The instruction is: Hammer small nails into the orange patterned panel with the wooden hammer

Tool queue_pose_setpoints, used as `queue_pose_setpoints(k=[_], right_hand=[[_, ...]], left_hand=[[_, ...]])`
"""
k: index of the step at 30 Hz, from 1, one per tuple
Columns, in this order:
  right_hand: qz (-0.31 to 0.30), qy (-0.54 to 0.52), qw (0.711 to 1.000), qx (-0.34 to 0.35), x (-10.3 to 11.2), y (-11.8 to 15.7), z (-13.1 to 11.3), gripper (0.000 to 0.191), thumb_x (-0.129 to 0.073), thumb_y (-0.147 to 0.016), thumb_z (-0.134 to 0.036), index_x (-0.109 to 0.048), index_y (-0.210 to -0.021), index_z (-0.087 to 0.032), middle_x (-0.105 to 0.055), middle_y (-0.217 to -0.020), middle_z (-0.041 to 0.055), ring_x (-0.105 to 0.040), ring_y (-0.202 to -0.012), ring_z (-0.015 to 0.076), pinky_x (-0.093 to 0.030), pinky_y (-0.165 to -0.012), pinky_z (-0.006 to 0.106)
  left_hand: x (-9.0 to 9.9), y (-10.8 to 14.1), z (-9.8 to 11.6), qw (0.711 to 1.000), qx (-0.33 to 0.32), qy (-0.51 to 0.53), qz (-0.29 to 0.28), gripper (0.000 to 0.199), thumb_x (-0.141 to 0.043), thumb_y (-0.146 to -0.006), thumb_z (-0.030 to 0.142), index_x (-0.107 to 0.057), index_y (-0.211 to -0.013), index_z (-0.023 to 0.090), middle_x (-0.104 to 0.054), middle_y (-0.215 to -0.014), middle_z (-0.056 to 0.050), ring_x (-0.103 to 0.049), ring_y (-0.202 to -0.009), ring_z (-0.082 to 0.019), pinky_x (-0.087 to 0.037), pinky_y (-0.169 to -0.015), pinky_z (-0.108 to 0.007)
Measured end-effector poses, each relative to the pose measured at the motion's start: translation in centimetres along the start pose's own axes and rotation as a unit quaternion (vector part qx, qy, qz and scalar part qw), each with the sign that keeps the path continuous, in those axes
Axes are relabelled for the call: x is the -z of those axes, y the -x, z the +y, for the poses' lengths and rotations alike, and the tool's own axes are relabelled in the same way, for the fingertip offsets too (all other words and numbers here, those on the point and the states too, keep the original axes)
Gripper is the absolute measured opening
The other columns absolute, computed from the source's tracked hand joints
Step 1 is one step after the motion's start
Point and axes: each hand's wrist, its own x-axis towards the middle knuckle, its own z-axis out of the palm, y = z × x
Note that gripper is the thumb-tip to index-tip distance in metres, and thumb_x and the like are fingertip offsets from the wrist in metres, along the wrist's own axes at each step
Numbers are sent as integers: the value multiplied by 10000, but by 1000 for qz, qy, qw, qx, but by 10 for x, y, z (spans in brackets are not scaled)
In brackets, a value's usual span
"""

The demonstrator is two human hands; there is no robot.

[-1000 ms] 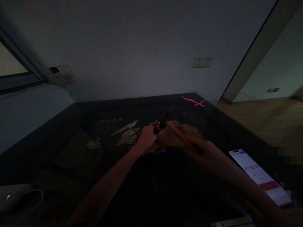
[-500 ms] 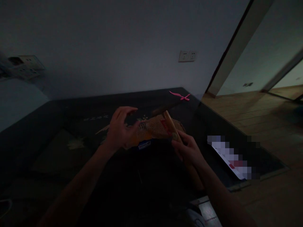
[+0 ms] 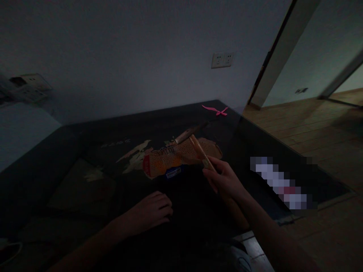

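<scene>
My right hand is wrapped round the wooden handle of a hammer, whose dark head hangs over the upper edge of a patterned packet. The packet is orange-brown with a red left end and lies flat on the dark table. Along the packet's lower edge is a small blue item with a white label. My left hand rests nearer to me, below the packet, apart from it, with its fingers loosely bent and nothing seen in them.
A pink ribbon-like piece lies near the table's far right corner. A pale, pixel-blurred object is on the right side of the table. Wall sockets are behind. Part of a round rim shows at the lower left.
My left hand has moved away from the packet's left end, down towards me, uncovering the red end. My right hand still holds the hammer in nearly the same place.
</scene>
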Motion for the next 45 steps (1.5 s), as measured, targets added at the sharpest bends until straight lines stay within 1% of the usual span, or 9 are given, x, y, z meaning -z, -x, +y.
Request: queue_pose_setpoints(k=[7, 10, 14, 16, 20, 25, 30, 40, 45], right_hand=[[25, 1, 999, -22, 0, 0, 3, 483, -604, -785, -305, -525, -1230, -137, -453, -537, -82, -373, -363, 43, -305, -311, 151], [25, -6, 999, -20, 2, -1, 4, 486, -610, -782, -316, -526, -1232, -154, -450, -542, -82, -372, -371, 46, -299, -313, 154], [36, -4, 999, -23, 4, -2, 2, 498, -610, -785, -318, -516, -1246, -156, -445, -516, -87, -359, -351, 46, -284, -313, 159], [43, -2, 999, -24, 4, -2, 1, 493, -608, -787, -321, -519, -1239, -145, -454, -499, -86, -357, -342, 46, -278, -315, 161], [48, -4, 998, -38, 2, -3, 3, 494, -609, -782, -336, -523, -1225, -137, -462, -491, -83, -364, -337, 51, -282, -312, 162], [51, -11, 997, -53, -1, -3, 4, 514, -621, -764, -350, -516, -1223, -145, -459, -507, -83, -370, -350, 52, -291, -321, 163], [50, 14, 997, -65, -3, -3, 0, 525, -617, -749, -372, -531, -1209, -132, -460, -509, -73, -388, -362, 73, -308, -324, 185], [53, 39, 996, -52, 1, -4, 6, 509, -628, -755, -354, -550, -1213, -146, -511, -612, -40, -431, -453, 84, -355, -378, 186], [43, 13, 997, -66, -2, -3, 4, 536, -621, -760, -378, -524, -1235, -149, -464, -537, -64, -394, -384, 72, -320, -337, 181]], left_hand=[[-15, -3, -5, 994, 5, -91, 61, 113, -449, -887, 162, -550, -838, 171, -624, -789, -29, -566, -719, -143, -415, -708, -283], [-2, -8, -3, 997, 48, -31, 55, 108, -466, -872, 164, -567, -837, 176, -641, -770, -14, -580, -701, -136, -436, -686, -265], [30, -16, -1, 984, 111, 104, 93, 211, -479, -870, 175, -584, -1049, 212, -672, -895, -19, -618, -811, -120, -470, -712, -219], [47, -23, -2, 970, 133, 147, 142, 222, -497, -871, 196, -596, -1067, 223, -679, -912, -17, -631, -821, -115, -483, -727, -213], [77, -49, -15, 920, 193, 179, 290, 94, -583, -823, 243, -640, -886, 202, -694, -852, -9, -643, -783, -130, -501, -763, -250], [86, -91, -53, 837, 231, 250, 429, 110, -613, -780, 258, -591, -837, 167, -672, -830, -29, -648, -787, -151, -521, -762, -285], [71, -107, -77, 842, 234, 262, 410, 95, -605, -769, 231, -583, -815, 151, -638, -806, -20, -629, -766, -134, -524, -757, -284], [64, -103, -76, 861, 231, 237, 385, 59, -589, -774, 181, -578, -825, 154, -619, -797, -1, -605, -758, -110, -511, -775, -268], [61, -104, -79, 862, 227, 242, 383, 58, -584, -768, 176, -568, -819, 154, -614, -794, -3, -602, -753, -111, -514, -765, -270]])
